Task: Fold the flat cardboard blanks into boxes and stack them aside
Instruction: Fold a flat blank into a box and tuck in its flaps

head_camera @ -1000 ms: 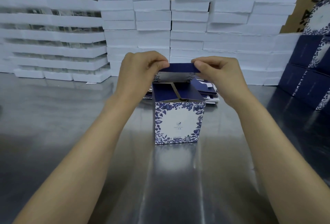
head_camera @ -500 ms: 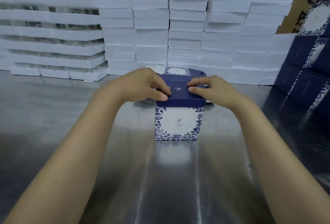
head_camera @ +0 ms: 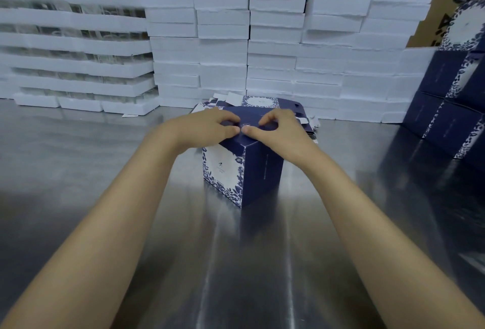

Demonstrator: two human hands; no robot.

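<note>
Box [head_camera: 244,171] upright mid-table, one corner turned toward the near edge, floral face on the left, plain navy face on the right, lid down flat. Both hands are on top of it! Left hand [head_camera: 207,126] curls over the lid's left side, fingertips bent down onto the navy card, thumb tip at the lid's middle. Right hand [head_camera: 283,129] mirrors it on the right side, index finger hooked, thumb tip just beside the left thumb. Both grip the box top. Behind it, toward the far edge, blanks [head_camera: 262,103] lie in a loose heap. Foam slabs [head_camera: 275,48] line the far edge; finished boxes [head_camera: 451,124] are stacked at the right edge of the table [head_camera: 236,263].
</note>
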